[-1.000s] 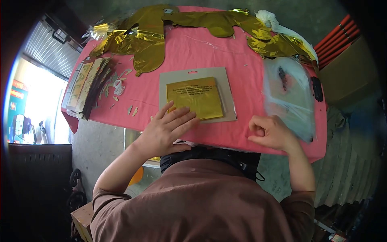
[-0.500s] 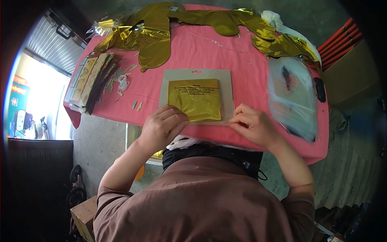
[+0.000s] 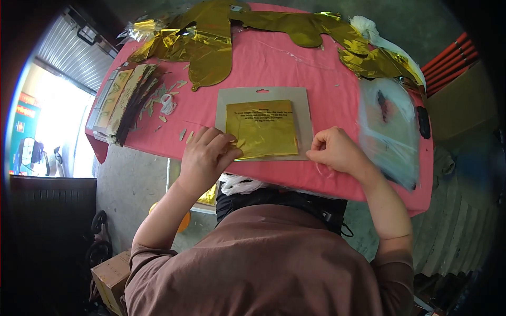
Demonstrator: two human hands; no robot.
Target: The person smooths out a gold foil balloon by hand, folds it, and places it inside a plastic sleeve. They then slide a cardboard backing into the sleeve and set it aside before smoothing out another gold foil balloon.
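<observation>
A flat gold foil packet (image 3: 263, 129) with a printed warning lies on a grey backing card (image 3: 305, 126) with a hang hole at its top. My left hand (image 3: 208, 158) is at the lower left corner, its thumb and curled fingers closed at the edge of the packet and card; the exact grip is partly hidden. Beside the card's lower right corner, my right hand (image 3: 340, 150) is closed in a pinch. A thin clear strip (image 3: 324, 171), faint against the cloth, hangs below its fingers.
Large gold foil balloons (image 3: 211, 58) lie along the far side of the pink-covered table (image 3: 274, 60). A stack of printed cards (image 3: 121, 102) and small paper scraps (image 3: 150, 105) are on the left. Clear plastic bags (image 3: 390, 131) lie right, beside a black object (image 3: 423, 122).
My right hand has moved slightly right and up, and a clear strip now shows below it. My left hand has shifted left and up at the packet's corner. The camera view has shifted a little.
</observation>
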